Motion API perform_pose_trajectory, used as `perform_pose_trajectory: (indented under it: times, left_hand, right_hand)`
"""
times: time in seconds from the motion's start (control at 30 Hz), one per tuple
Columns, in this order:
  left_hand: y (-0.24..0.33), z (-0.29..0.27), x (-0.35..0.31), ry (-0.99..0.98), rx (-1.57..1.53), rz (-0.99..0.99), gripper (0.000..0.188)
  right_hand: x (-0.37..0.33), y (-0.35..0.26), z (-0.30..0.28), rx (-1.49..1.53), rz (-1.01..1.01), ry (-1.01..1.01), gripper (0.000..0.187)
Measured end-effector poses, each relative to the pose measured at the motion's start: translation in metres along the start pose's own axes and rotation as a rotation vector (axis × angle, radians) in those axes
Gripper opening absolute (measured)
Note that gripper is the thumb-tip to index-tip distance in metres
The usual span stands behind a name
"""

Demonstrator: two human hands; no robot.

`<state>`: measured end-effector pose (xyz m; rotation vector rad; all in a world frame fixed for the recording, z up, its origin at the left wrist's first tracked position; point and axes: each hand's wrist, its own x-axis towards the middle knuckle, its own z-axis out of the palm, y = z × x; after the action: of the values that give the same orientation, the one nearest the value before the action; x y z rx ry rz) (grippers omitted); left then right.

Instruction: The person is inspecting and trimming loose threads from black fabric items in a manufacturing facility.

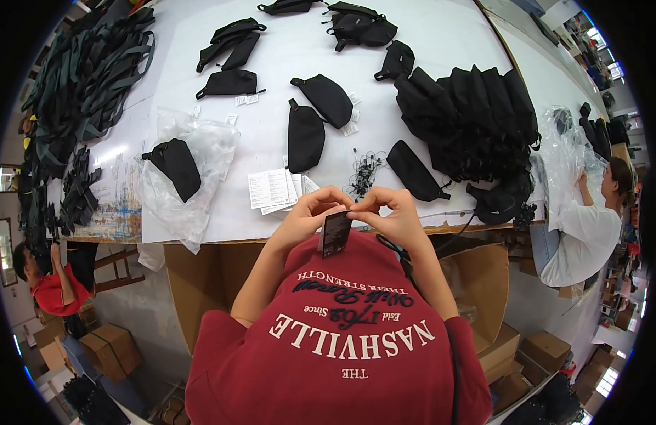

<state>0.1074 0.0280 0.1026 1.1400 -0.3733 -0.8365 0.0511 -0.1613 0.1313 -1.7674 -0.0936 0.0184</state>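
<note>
Close in front of my chest, at the table's near edge, hangs a black hang tag (335,234) with small pale print. My left hand (308,218) is closed in a pinch near its top. At the same top edge, the fingertips of my right hand (393,218) press together; whether a thin string is between them is too small to tell. Just beyond lie white printed cards (270,190) and a tangle of black tag strings (365,174). Two black zip pouches (306,136) with white labels rest farther up, and another black pouch (416,170) lies right of the strings.
A black pouch (178,168) lies on a clear plastic bag (213,145) at left. Stacked black pouches (477,120) fill the right side; dark straps (94,78) heap at far left. Co-workers sit at left (59,287) and right (586,227). Cardboard boxes (477,290) stand below.
</note>
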Motion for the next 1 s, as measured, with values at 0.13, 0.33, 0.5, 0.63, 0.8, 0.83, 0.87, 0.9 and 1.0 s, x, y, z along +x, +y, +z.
perform_pose_trajectory:
  times: [0.13,0.33,0.5,0.63,0.8,0.83,0.87,0.9,1.0]
  left_hand:
    - [-0.003,-0.004,0.005,-0.029,-0.004,0.064,0.010]
    - [0.000,0.003,0.020,0.133,0.025,0.163,0.011]
    - [-0.010,-0.005,0.062,0.070,0.109,0.169,0.024]
    - [-0.064,-0.024,0.085,-0.291,0.140,-0.082,0.025]
    - [-0.079,-0.037,0.095,-0.173,0.324,-0.070,0.019]
    - [-0.080,-0.047,0.101,-0.173,0.324,-0.067,0.019]
    - [-0.079,-0.061,0.110,-0.013,0.458,-0.028,0.017]
    - [-0.077,-0.077,0.121,0.149,0.588,0.012,0.016]
    - [-0.074,-0.143,0.163,0.745,0.747,0.259,0.023]
  right_hand:
    - [0.005,0.005,-0.001,-0.035,-0.020,-0.044,0.011]
    - [0.017,-0.001,-0.003,0.298,0.271,-0.144,0.012]
    - [0.023,0.009,-0.015,0.406,0.140,0.051,0.010]
    - [0.029,0.016,-0.035,0.705,0.146,0.391,0.011]
    - [0.028,0.025,-0.066,0.813,0.053,0.492,0.010]
    - [0.027,0.025,-0.069,0.779,0.064,0.513,0.011]
    - [0.025,0.027,-0.071,0.734,0.072,0.528,0.011]
    - [0.024,0.028,-0.072,0.730,0.069,0.524,0.011]
    - [0.018,0.032,-0.070,0.674,0.119,0.517,0.010]
